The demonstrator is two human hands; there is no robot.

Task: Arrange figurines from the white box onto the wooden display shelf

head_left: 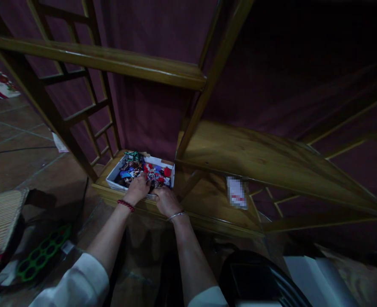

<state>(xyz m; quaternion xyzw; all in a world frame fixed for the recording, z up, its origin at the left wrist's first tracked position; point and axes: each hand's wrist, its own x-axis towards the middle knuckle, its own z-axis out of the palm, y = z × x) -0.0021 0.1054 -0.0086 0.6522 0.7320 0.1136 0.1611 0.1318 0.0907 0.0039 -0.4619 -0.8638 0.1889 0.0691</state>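
A white open box (114, 175) full of small, jumbled colourful pieces (158, 174) sits on the low wooden shelf. The pieces are red, blue, green and brown, too small and dim to name. My left hand (138, 187), with a red bead bracelet (126, 205) on the wrist, reaches over the front side into the pieces, its fingers bent together. Beside it, my right hand (166, 201), with a thin silver bangle (177, 215), is at the box's front right edge, fingers curled inward. Whatever the fingertips grip is hidden.
Wooden bars (99, 59) of the shelf unit frame the box above and left. A blurred white packet (237, 194) lies on the shelf (207, 204) to the right. A green tray with round holes (41, 256) is at lower left, a black seat (258, 277) at lower right.
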